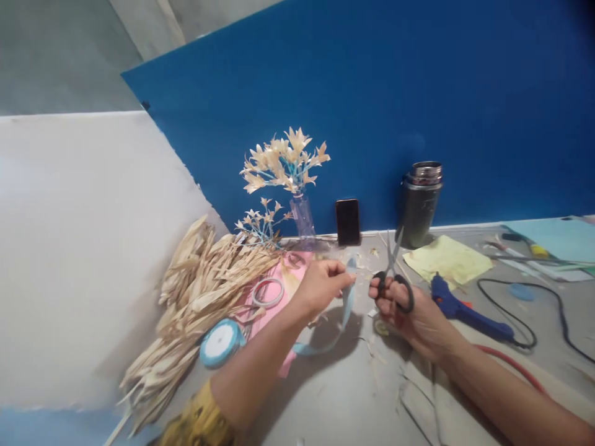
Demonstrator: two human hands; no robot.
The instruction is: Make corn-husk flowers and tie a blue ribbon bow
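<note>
My left hand [323, 284] pinches the end of a light blue ribbon [346, 303] that loops down over the table and back to its spool [219, 342]. My right hand [409, 310] grips black-handled scissors [394, 272] with the blades pointing up, slightly apart, just right of the ribbon end. The two hands are close together above the grey table [344, 396].
A heap of dried husk strips [199, 297] lies at left beside pink paper [290, 272] with a tape ring [268, 292]. Husk flowers in a vase [286, 170], a phone [348, 222] and a dark flask [419, 201] stand against the blue board. A blue glue gun [460, 310], its cable and yellow paper [446, 260] lie at right.
</note>
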